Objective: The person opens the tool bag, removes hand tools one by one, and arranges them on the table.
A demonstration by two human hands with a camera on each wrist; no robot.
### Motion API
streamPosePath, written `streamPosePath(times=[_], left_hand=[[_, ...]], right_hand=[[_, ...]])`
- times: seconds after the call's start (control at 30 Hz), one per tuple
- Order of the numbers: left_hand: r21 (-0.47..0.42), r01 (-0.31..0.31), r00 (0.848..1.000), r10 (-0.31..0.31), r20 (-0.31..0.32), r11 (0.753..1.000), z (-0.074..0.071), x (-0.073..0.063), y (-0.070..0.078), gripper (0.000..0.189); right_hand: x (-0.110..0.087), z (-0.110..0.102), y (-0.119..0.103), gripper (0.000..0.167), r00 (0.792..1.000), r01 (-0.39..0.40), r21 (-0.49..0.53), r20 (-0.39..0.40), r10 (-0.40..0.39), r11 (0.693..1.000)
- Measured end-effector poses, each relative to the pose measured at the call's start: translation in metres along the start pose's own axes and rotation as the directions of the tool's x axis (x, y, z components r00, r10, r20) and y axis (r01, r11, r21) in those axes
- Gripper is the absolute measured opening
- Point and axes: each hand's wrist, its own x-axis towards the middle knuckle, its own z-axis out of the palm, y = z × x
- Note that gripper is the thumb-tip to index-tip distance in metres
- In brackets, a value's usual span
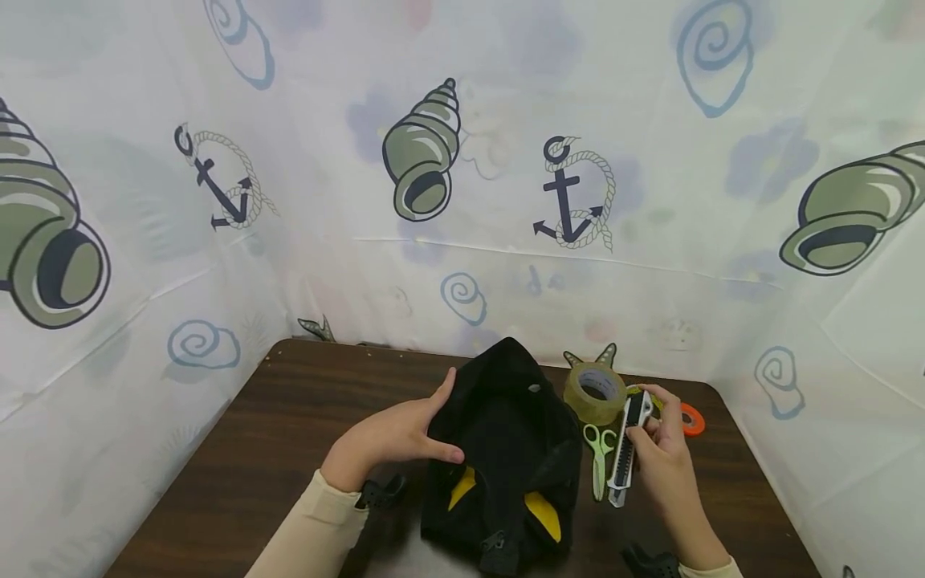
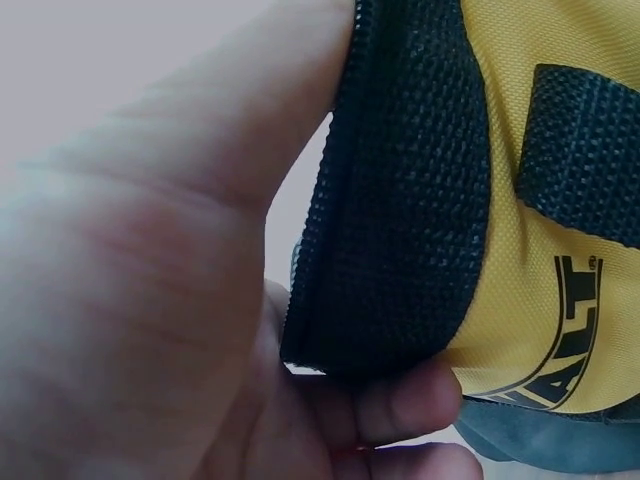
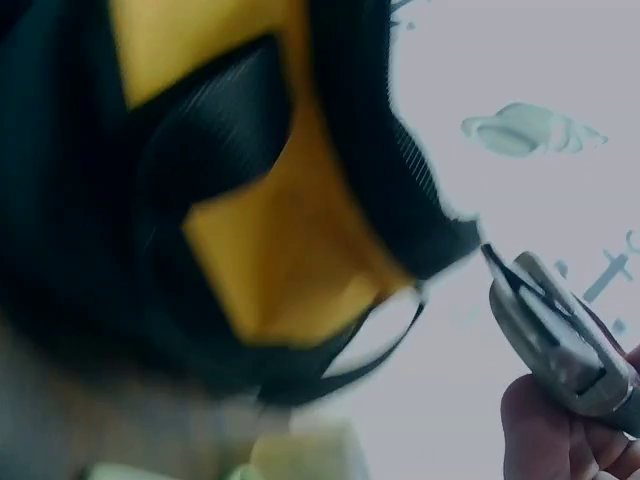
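A black and yellow fabric tool bag (image 1: 506, 514) stands on the table with its mouth gaping. My left hand (image 1: 393, 437) grips the bag's left rim, thumb on the inner side. In the left wrist view, fingers (image 2: 400, 405) curl under the dark zippered edge of the yellow cloth (image 2: 530, 300), which bears part of a printed logo. On the bag's other side, my right hand (image 1: 666, 457) holds a white and black utility knife (image 1: 625, 453). The knife (image 3: 560, 340) also shows in the right wrist view, close by the bag's zippered rim.
Right of the bag are a roll of tan packing tape (image 1: 594, 393), light green scissors (image 1: 598, 466) and an orange ring-shaped item (image 1: 692, 420), partly behind my right hand. The brown wooden table (image 1: 238, 466) meets a white printed cloth (image 1: 506, 281) at its back and sides.
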Motion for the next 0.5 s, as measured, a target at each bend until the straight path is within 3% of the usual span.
streamPosePath(times=[0.17, 0.33, 0.5], left_hand=[[-0.005, -0.003, 1.000, 0.003, 0.000, 1.000, 0.001, 0.000, 0.001, 0.131], [0.003, 0.000, 1.000, 0.000, -0.004, 1.000, 0.001, 0.001, 0.002, 0.129], [-0.005, -0.001, 1.000, 0.001, 0.003, 1.000, 0.000, 0.000, 0.002, 0.130]], right_hand=[[0.009, -0.018, 0.039, 0.061, 0.999, -0.040, -0.082, 0.001, 0.040, 0.996], [0.020, -0.031, 0.085, 0.060, 0.989, -0.143, -0.147, 0.000, 0.145, 0.979], [0.025, -0.038, 0.109, 0.061, 0.971, -0.231, -0.170, 0.019, 0.237, 0.958]])
